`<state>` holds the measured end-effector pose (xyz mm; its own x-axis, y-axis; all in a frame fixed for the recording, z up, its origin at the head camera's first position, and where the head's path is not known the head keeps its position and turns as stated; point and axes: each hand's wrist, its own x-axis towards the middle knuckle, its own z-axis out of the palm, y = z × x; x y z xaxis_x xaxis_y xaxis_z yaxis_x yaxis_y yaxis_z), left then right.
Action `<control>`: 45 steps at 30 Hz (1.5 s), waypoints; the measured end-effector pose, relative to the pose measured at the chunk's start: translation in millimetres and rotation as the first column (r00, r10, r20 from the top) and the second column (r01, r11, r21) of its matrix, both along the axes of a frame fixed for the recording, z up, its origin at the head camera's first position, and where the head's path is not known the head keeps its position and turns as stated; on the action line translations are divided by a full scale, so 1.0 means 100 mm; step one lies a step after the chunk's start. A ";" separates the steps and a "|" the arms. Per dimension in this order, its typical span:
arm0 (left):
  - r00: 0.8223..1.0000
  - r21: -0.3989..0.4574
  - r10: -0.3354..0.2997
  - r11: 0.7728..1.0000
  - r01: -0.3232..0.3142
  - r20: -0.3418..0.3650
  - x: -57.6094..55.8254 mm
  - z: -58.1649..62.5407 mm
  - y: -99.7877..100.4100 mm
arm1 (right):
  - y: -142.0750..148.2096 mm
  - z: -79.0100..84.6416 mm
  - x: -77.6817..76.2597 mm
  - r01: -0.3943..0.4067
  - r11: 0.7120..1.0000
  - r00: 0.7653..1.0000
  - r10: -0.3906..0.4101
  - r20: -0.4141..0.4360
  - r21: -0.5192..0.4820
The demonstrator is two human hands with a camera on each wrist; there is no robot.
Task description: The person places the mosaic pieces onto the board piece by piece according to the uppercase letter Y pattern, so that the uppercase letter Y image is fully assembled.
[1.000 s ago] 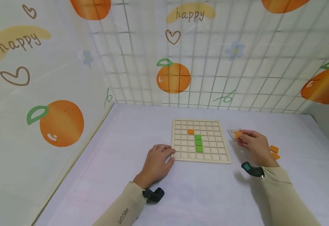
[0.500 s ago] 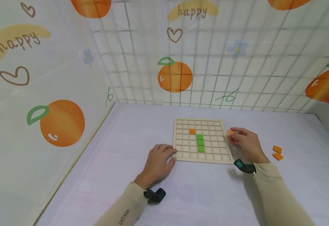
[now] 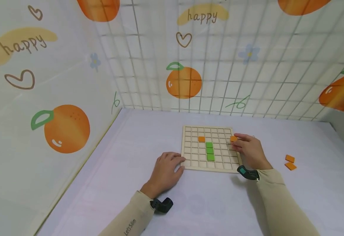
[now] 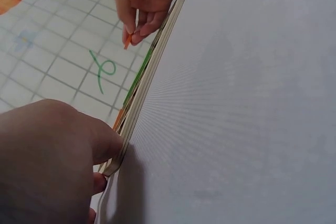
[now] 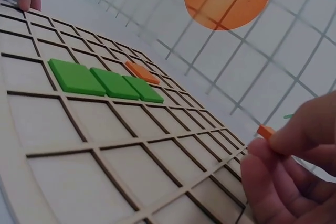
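Note:
A light wooden grid board [image 3: 211, 170] lies on the table. Three green tiles [image 3: 210, 151] form a column in it, and an orange tile [image 3: 201, 139] sits in a cell up and left of them. My left hand [image 3: 166, 170] rests at the board's left edge, with fingertips touching the rim near the front corner. Between thumb and fingers, my right hand [image 3: 250, 150] pinches another orange tile [image 3: 233, 138] over the board's right side. From the right wrist view, this held tile [image 5: 265, 131] looks raised above the grid.
Two loose orange tiles [image 3: 290, 162] lie on the table to the right of my right hand. Behind the board stands a wall covered with a printed sheet [image 3: 213, 82]; a similar sheet [image 3: 12, 108] covers the left side.
My right hand has moved left with the orange tile, from the table beside the board to above its right edge. The left hand has stayed at the board's rim.

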<state>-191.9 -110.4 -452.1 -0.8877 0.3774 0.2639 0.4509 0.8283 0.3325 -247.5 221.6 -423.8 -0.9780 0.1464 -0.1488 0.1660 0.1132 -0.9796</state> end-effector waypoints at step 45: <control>1.000 0.021 -0.003 1.000 0.003 -0.012 0.03 0.06 0.01 | -0.27 -0.07 -0.21 -0.055 0.958 0.995 0.075 -0.062 0.280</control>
